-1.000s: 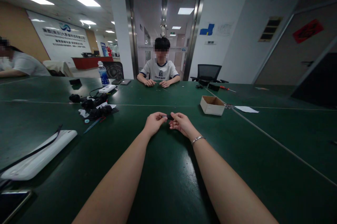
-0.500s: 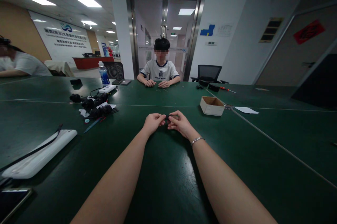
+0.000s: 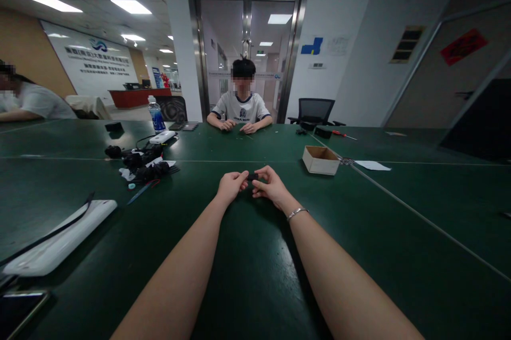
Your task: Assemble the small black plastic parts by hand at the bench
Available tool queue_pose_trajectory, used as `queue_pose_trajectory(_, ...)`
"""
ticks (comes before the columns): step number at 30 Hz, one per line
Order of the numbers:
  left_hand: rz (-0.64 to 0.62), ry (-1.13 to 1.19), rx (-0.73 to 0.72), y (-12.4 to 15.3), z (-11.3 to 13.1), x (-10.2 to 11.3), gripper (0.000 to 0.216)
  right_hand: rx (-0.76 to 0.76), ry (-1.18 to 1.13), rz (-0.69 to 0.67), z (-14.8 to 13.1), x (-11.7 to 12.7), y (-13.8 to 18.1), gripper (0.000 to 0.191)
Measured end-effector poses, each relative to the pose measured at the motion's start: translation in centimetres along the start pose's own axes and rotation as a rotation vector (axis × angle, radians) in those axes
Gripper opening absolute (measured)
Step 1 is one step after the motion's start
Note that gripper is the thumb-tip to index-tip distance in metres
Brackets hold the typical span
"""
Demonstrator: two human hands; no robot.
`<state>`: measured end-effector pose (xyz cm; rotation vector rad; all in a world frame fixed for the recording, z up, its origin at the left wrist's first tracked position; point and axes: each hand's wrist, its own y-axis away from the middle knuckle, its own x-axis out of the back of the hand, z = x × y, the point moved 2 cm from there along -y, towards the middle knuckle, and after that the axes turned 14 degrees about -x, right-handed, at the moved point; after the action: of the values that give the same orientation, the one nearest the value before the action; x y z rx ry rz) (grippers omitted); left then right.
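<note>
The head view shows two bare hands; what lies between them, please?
In the head view, a small black oblong object lies between the left hand and right hand.

We note dim light. White ceiling panels (image 3: 131, 7) shine beyond and left of the hands (image 3: 230, 188); glare marks the dark surface (image 3: 247, 276) this side of them. Far right of them, shadow deepens. We find edges stretched, the held black piece (image 3: 252, 176) indistinct.

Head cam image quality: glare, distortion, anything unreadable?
Head view: ceiling lights very bright, glare on the green table, edges stretched wide-angle, right side dim; the small black piece between left hand and right hand is too small and dark for detail.
</note>
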<state>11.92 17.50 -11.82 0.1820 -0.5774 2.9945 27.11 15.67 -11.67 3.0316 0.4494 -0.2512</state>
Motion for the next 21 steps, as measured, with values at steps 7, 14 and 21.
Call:
queue_pose_trajectory(7, 0.045, 0.016, 0.056, -0.1, 0.3, 0.1, 0.042, 0.052, 0.092, 0.043, -0.6, -0.5, 0.1, 0.046)
queue_pose_trajectory(14, -0.002, 0.045, 0.008, 0.2, 0.4, 0.0, 0.044, 0.002, 0.046, 0.053, -0.4, 0.0, 0.0, 0.043)
queue_pose_trajectory(21, -0.046, 0.146, -0.082, 0.5, 0.6, -0.3, 0.033, -0.119, -0.052, 0.091, -0.3, 0.6, -0.2, 0.024)
